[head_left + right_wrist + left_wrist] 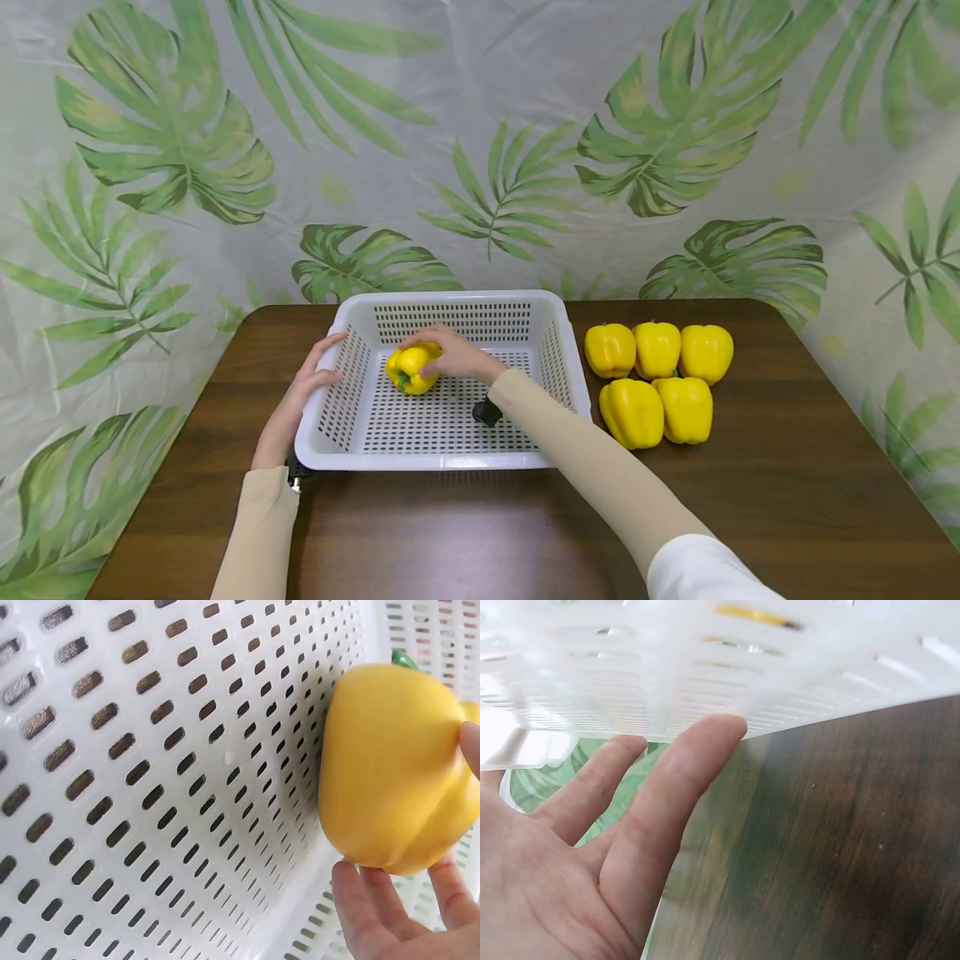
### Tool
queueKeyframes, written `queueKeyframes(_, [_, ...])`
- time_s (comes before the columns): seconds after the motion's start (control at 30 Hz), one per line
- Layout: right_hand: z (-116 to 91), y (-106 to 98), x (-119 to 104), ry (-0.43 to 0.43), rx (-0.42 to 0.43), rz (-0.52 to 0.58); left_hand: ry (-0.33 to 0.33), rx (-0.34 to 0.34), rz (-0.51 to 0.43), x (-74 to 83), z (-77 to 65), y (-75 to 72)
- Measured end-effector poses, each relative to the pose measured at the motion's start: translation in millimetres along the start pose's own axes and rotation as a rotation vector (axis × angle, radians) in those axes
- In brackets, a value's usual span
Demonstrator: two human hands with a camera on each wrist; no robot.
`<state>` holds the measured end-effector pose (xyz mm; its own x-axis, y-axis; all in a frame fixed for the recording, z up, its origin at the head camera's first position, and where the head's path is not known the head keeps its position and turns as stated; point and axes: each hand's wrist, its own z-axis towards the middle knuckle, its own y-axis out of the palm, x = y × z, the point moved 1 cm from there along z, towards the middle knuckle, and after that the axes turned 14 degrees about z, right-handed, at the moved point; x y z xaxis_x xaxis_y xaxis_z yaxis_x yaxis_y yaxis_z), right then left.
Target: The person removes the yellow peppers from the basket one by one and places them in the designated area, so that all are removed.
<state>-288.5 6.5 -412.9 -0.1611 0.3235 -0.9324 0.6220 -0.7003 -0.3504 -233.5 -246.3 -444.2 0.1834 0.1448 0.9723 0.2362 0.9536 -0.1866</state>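
Observation:
In the head view, my right hand (457, 354) reaches into a white perforated plastic basket (442, 462) and grips a yellow bell pepper (411, 367) low over its floor. Seen from the right wrist, fingertips (352, 900) lie under one end of the pepper (390, 765), with another digit against its far side and a green stem at the top. My left hand (300, 396) is at the basket's left side. From the left wrist, its straight fingers (697, 761) touch the outer wall (795, 660) of the basket.
Several more yellow bell peppers (657, 350) stand in two rows right of the basket. All rest on a dark brown wooden table (795, 500). A leaf-patterned cloth (525, 100) hangs behind the table. A black wrist device (487, 412) shows beneath my right wrist.

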Motion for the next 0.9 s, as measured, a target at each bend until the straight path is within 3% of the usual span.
queueKeyframes(0.17, [-0.2, -1.4, 0.9, 0.03, 0.05, -0.023, -0.001, 0.002, -0.005, 0.2, -0.1, 0.4])
queueKeyframes(0.43, [2.5, -4.5, 2.7, 0.004, 0.103, -0.053, 0.003, 0.005, -0.009, -0.6, 0.2, 0.3])
queueKeyframes(0.63, [1.1, -3.7, 3.0, -0.008, 0.076, -0.023, -0.013, 0.001, -0.002, 0.0, -1.2, 0.1])
queueKeyframes(0.9, [-1.9, -0.5, 1.3, -0.031, -0.046, 0.037, -0.018, -0.008, 0.003, 0.7, -1.8, 0.6])
